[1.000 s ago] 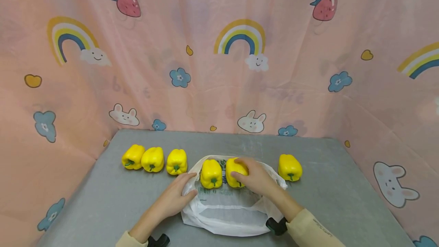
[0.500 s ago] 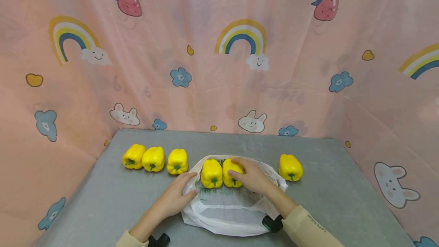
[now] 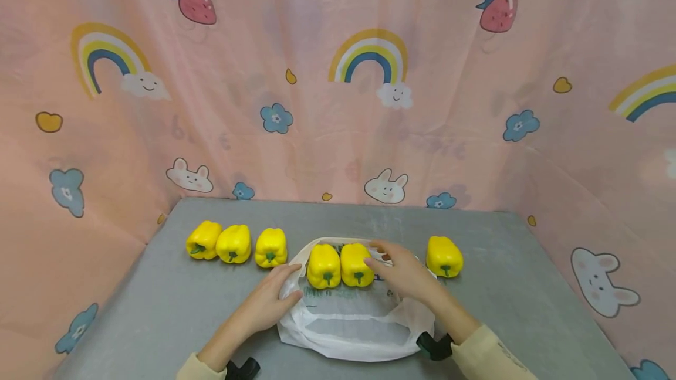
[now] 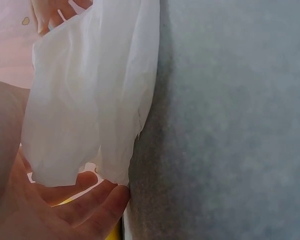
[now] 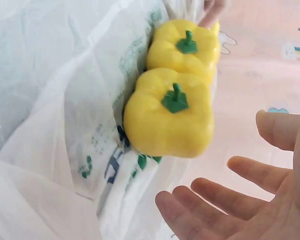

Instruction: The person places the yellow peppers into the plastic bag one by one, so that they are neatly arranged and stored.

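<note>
Yellow peppers, two of them (image 3: 324, 264) (image 3: 356, 263), lie side by side on my white plastic bag (image 3: 348, 324) mid-counter. My left hand (image 3: 266, 304) pinches the bag's left edge to steady it; my right hand (image 3: 404, 274) hovers, fingers spread, beside the peppers, holding nothing.

Head view: from above and behind, facing forward and down over the whole worktop (image 3: 491, 286), mid-range. Left wrist view: very close, at the bag (image 4: 90, 90) edge against bare worktop. Right wrist view: very close, low, facing two peppers (image 5: 170, 120) on the bag. Shared by all three: the bag; by head and right wrist views: those peppers (image 3: 340, 264).
</note>
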A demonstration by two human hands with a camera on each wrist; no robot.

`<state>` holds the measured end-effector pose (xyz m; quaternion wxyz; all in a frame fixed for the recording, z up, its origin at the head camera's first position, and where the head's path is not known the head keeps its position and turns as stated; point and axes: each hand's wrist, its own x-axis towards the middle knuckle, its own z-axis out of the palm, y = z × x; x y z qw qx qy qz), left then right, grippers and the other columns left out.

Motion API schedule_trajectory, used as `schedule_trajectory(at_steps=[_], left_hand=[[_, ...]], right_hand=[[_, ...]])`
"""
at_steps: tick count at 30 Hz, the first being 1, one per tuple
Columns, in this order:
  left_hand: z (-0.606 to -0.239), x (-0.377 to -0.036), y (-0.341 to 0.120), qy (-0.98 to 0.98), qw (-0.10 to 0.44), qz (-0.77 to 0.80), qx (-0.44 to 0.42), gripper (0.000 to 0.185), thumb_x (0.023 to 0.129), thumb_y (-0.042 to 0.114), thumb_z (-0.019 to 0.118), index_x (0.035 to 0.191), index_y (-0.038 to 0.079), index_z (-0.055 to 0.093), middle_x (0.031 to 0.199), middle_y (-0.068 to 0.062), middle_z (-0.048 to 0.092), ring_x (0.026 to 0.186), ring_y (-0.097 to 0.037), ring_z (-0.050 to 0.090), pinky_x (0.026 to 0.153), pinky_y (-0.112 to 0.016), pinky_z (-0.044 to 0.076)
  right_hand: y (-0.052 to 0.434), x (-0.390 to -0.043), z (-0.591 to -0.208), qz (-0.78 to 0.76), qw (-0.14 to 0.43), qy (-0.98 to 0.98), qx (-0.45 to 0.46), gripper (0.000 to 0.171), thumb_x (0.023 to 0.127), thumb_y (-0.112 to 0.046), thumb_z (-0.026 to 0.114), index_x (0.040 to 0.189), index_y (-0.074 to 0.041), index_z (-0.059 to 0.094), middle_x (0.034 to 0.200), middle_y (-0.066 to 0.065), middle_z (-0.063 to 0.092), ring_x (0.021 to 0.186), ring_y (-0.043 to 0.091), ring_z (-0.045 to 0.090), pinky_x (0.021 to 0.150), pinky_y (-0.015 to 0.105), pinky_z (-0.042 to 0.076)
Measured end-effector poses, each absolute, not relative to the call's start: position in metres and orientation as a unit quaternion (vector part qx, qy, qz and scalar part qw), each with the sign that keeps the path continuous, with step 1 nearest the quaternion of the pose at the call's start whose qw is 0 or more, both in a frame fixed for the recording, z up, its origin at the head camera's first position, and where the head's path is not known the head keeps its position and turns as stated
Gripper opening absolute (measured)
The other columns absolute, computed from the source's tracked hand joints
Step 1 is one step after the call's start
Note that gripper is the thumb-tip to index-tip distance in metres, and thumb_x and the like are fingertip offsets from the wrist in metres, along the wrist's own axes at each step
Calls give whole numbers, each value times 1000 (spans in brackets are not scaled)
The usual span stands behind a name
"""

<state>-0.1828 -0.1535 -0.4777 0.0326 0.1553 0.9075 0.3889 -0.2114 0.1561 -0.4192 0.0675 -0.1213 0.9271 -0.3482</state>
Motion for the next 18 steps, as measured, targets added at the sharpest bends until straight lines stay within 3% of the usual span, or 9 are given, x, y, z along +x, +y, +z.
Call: schedule_trajectory(at_steps=[8, 18], left_hand=[[-477, -184, -154, 908, 29, 387, 158, 53, 98, 24, 68, 146, 10, 52, 150, -15, 47, 139, -38, 43, 113, -61, 34], [-479, -184, -155, 907, 26, 386, 166, 52, 98, 25, 67, 146, 10, 52, 149, -12, 49, 138, -37, 44, 112, -61, 35]], right_hand=[[176, -210, -407, -340, 44, 931, -126, 53, 103, -39, 59, 146, -8, 53, 141, 18, 57, 126, 40, 55, 97, 57, 51], [205, -203, -400, -328, -54, 932, -142, 45, 102, -29, 63, 136, 0, 60, 134, 20, 62, 114, 37, 62, 90, 50, 56]])
